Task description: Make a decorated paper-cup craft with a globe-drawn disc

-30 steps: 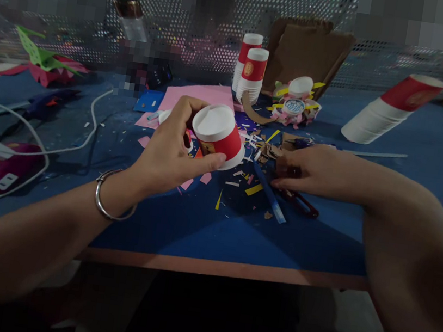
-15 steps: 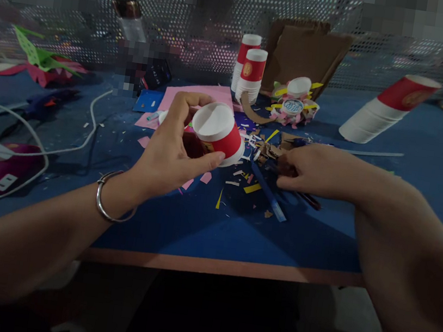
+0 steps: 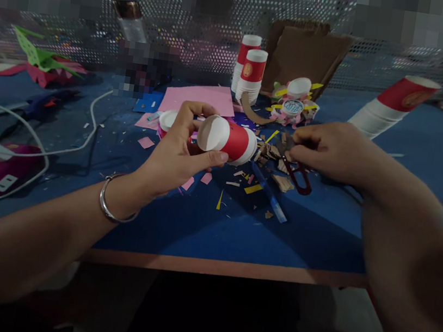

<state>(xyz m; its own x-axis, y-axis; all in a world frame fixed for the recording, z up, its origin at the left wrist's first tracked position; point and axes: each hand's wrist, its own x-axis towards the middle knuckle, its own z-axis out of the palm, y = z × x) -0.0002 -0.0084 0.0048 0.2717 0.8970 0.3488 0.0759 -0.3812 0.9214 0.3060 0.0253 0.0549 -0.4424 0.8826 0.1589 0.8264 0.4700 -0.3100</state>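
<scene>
Lying sideways in left hand (image 3: 173, 154) — red cup (image 3: 235, 141), white base

This looks like a craft room, a place for making things out of paper. The blue table (image 3: 180, 226) has little bits of cut paper (image 3: 244, 183) all over its middle. There are scissors (image 3: 301, 178) with red handles there too, near a paper cup (image 3: 229, 139). Stacks of cups (image 3: 251, 71) stand at 12 o'clock, beside a cup flower (image 3: 295, 104) and brown cardboard (image 3: 303, 51). Pink paper (image 3: 200, 99) lies at 11 o'clock. At 10 o'clock sits what looks like a glue gun (image 3: 49, 98). A metal wall full of holes (image 3: 302, 1) stands behind.
</scene>
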